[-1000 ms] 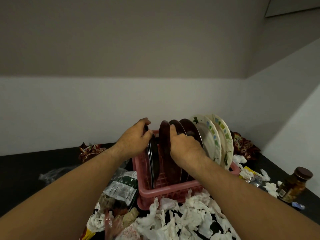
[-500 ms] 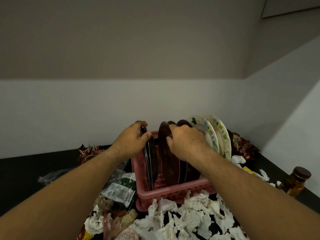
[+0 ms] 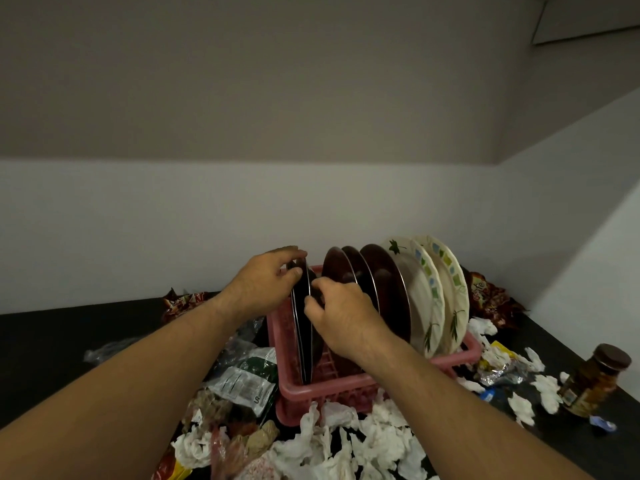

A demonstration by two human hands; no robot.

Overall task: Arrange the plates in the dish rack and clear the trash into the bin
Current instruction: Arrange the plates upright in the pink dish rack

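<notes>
Plate-arranging step, head view. The left hand (image 3: 265, 287) gripped the top rim of the thin dark plates (image 3: 304, 341) standing on edge at the left end of the pink dish rack (image 3: 332, 384). The right hand (image 3: 344, 308), fingers curled, pinched the near edge of the same plates; how many plates were in this group could not be told. They stood nearly upright, apart from three maroon plates (image 3: 384, 282) that leaned rightward in the middle of the rack. Beyond these, two white floral plates (image 3: 429, 299) leaned at the right end.

Judged stage: the plates were almost all racked, and the trash had not been touched. The next move probably called for seating the held plates in a slot and letting go without tipping their neighbours.

Crumpled tissues (image 3: 363, 441) lay in front of the rack, a printed packet (image 3: 247, 381) lay to its left, and a brown-lidded jar (image 3: 595, 379) stood at the right, all on the black countertop (image 3: 52, 341). No bin was in view.
</notes>
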